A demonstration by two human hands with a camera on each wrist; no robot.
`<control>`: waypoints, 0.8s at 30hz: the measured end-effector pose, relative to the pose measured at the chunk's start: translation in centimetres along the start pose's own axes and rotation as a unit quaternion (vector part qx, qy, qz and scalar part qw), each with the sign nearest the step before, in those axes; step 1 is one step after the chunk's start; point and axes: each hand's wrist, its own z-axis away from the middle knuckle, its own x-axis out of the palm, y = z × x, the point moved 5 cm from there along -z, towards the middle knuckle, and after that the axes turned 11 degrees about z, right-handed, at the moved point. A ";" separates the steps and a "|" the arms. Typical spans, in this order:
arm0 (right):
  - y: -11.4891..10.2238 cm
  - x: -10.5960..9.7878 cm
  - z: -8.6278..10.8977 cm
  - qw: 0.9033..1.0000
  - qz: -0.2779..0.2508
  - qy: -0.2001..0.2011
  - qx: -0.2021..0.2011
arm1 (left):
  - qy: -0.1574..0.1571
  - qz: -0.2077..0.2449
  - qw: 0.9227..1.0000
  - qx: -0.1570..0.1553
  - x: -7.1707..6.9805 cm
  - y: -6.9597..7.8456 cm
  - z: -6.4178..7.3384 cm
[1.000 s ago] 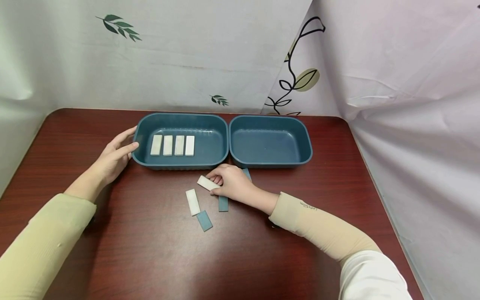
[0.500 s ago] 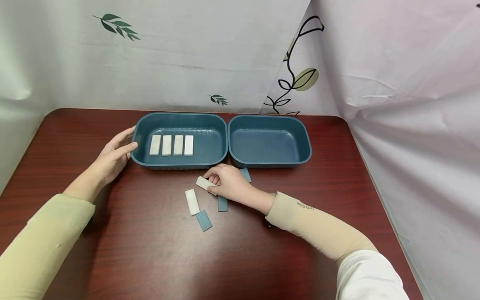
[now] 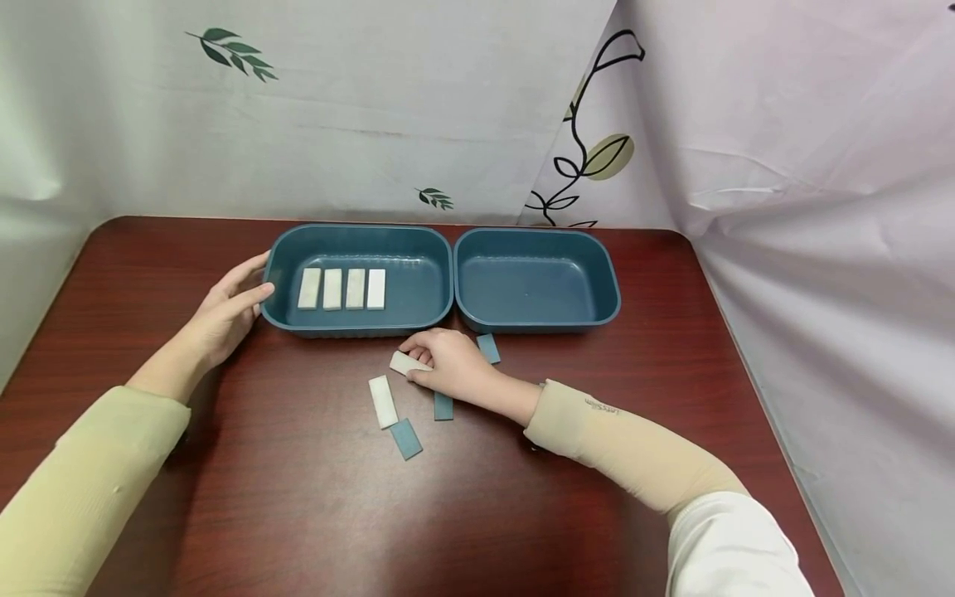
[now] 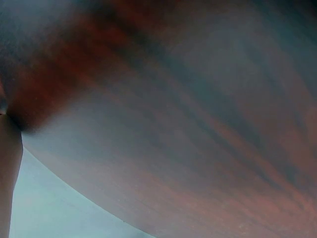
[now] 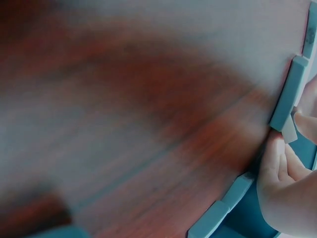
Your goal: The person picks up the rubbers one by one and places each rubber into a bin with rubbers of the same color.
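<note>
Where your left hand (image 3: 227, 317) rests, fingers extended, against the outer end of the left bin (image 3: 415, 290), four white blocks (image 3: 332, 289) lie in a row inside, seemingly the finished share. Near the middle of the table (image 3: 567, 514), a loose white block (image 3: 384, 402) touches a blue-grey block (image 3: 407, 440); next, your right hand (image 3: 457, 363) pinches another white block (image 3: 408, 363). Further blue-grey blocks (image 3: 488, 348), one partly hidden by that hand, appear outstanding; the right bin (image 3: 530, 290) shows none. Both bins line the far edge; open room extends to the near and right edges.
</note>
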 end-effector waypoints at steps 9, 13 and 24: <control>-0.2 0.2 0.0 1.000 0.000 0.004 -0.012 | 0.001 0.000 1.000 0.003 0.0 0.0 -0.1; -0.4 0.0 0.1 1.000 -0.001 0.010 -0.024 | 0.001 -0.003 1.000 0.004 0.0 0.0 -0.1; -0.5 -1.0 0.6 0.999 -0.025 0.020 -0.021 | 0.004 -0.006 1.000 -0.003 -0.1 0.0 0.0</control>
